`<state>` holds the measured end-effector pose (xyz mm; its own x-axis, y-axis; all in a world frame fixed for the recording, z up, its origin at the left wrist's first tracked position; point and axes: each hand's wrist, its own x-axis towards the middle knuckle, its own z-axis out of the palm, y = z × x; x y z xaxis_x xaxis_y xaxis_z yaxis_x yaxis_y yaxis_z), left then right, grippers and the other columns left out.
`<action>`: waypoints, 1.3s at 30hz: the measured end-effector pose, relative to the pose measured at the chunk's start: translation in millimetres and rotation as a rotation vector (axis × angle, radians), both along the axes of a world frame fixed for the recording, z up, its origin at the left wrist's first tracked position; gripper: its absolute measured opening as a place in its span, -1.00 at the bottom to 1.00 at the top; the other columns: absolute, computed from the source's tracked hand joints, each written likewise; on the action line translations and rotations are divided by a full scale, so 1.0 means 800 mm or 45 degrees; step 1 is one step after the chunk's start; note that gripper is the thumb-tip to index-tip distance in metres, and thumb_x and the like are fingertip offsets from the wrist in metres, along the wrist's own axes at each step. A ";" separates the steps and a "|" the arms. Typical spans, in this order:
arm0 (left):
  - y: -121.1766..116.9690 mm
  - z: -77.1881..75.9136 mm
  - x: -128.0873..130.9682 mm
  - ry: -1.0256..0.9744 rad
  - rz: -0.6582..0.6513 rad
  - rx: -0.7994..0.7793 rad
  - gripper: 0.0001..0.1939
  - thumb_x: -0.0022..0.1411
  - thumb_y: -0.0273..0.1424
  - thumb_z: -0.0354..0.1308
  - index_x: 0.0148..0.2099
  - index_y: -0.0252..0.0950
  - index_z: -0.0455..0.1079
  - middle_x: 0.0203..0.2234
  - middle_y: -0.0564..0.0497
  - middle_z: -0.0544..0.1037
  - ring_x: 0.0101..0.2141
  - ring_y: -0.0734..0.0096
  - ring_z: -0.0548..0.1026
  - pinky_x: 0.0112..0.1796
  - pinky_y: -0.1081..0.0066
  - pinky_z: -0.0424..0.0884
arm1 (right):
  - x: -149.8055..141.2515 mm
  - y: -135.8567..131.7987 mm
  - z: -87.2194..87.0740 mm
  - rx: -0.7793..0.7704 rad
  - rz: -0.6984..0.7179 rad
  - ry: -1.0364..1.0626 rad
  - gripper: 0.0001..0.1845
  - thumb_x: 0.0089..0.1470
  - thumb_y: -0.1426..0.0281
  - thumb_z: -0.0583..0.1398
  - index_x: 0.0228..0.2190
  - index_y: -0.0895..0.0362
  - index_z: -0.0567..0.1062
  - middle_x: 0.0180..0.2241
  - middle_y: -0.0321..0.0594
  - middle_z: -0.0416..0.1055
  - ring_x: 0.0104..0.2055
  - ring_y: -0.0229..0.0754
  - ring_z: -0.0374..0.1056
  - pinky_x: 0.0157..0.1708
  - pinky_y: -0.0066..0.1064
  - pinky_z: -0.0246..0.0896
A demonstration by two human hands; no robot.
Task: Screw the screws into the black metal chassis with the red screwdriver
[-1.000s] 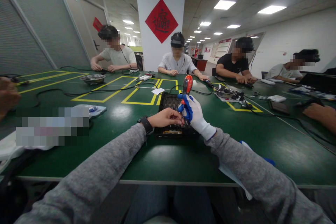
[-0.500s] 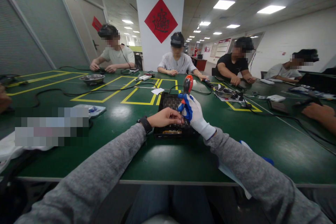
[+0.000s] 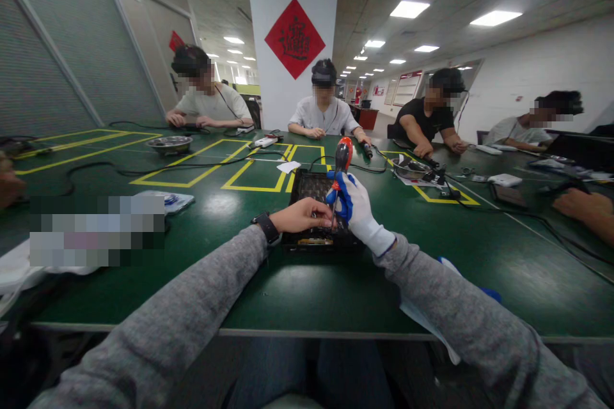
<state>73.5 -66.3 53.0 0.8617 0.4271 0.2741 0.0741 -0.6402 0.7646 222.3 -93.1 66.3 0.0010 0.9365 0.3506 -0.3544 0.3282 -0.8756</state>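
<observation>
In the head view, my right hand [image 3: 359, 208], in a white and blue glove, grips a red and black screwdriver [image 3: 343, 156]. The screwdriver stands nearly upright, its shaft pointing down into a black open case [image 3: 307, 185] on the green table. My bare left hand [image 3: 307, 215], with a dark watch on the wrist, reaches over the case. Its fingers are drawn together close to the screwdriver's shaft; whatever they pinch is too small to make out. A yellowish strip [image 3: 315, 241] shows at the near edge of the case. The screwdriver's tip is hard to see.
A metal bowl [image 3: 170, 144] sits far left, and a second bowl [image 3: 411, 167] with dark parts stands right. A white paper scrap [image 3: 288, 167] lies beyond the case. Black cables cross the green table [image 3: 230, 307]. A spare glove [image 3: 426, 319] lies near my right forearm. Several people sit around.
My hands and the screwdriver stay almost in place over the case. Across the table, the person at left leans lower, and the middle person's hand has shifted left with a dark tool.
</observation>
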 end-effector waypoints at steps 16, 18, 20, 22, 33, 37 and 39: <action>0.001 -0.001 0.000 0.044 -0.012 0.035 -0.69 0.18 -0.26 0.05 -0.27 -0.44 0.43 -0.34 -0.08 0.51 -0.28 0.41 0.43 -0.16 0.44 0.29 | 0.000 0.000 0.000 0.011 -0.014 0.000 -0.63 -0.04 0.14 0.16 -0.30 0.18 0.39 -0.67 -0.37 0.30 -0.71 -0.43 0.15 -0.72 -0.58 -0.03; 0.001 -0.001 0.001 0.043 -0.036 -0.001 -0.69 0.19 -0.26 0.04 -0.27 -0.43 0.43 -0.31 -0.10 0.51 -0.26 0.40 0.44 -0.14 0.43 0.29 | 0.000 -0.001 0.000 0.003 -0.022 -0.008 -0.64 -0.04 0.15 0.16 -0.31 0.18 0.40 -0.67 -0.37 0.30 -0.71 -0.43 0.15 -0.73 -0.58 -0.04; 0.001 -0.001 0.002 0.045 -0.004 -0.024 -0.70 0.18 -0.25 0.05 -0.28 -0.42 0.42 -0.30 -0.09 0.51 -0.25 0.40 0.44 -0.15 0.43 0.29 | -0.001 -0.003 0.002 -0.003 -0.035 -0.005 -0.66 -0.04 0.16 0.16 -0.32 0.18 0.40 -0.67 -0.38 0.29 -0.71 -0.43 0.15 -0.73 -0.58 -0.04; 0.000 -0.002 0.003 0.052 0.051 -0.024 -0.71 0.15 -0.24 0.09 -0.30 -0.42 0.40 -0.31 -0.07 0.51 -0.27 0.41 0.44 -0.18 0.44 0.30 | -0.002 -0.004 0.003 -0.009 -0.045 0.002 -0.67 -0.04 0.17 0.16 -0.32 0.18 0.41 -0.67 -0.38 0.29 -0.70 -0.43 0.16 -0.73 -0.59 -0.03; -0.001 0.001 0.000 0.036 -0.008 0.023 -0.69 0.16 -0.25 0.08 -0.26 -0.45 0.44 -0.31 -0.12 0.53 -0.27 0.40 0.45 -0.18 0.46 0.31 | 0.001 0.002 -0.004 0.006 0.007 -0.052 -0.59 -0.07 0.09 0.16 -0.31 0.16 0.41 -0.65 -0.38 0.31 -0.72 -0.45 0.12 -0.75 -0.59 -0.06; -0.001 0.000 0.000 0.029 0.030 0.016 -0.71 0.13 -0.25 0.12 -0.32 -0.44 0.41 -0.32 -0.11 0.53 -0.29 0.40 0.46 -0.21 0.46 0.32 | -0.002 0.008 -0.009 0.072 -0.062 -0.028 -0.68 -0.09 0.12 0.21 -0.44 0.11 0.30 -0.66 -0.42 0.30 -0.68 -0.41 0.18 -0.70 -0.59 0.03; -0.001 -0.001 0.000 0.027 0.066 0.036 -0.71 0.10 -0.25 0.15 -0.34 -0.44 0.41 -0.35 -0.09 0.54 -0.31 0.41 0.46 -0.23 0.46 0.33 | -0.003 0.009 -0.011 0.085 -0.073 -0.043 -0.68 -0.08 0.13 0.20 -0.45 0.10 0.27 -0.67 -0.42 0.30 -0.69 -0.41 0.17 -0.71 -0.59 0.02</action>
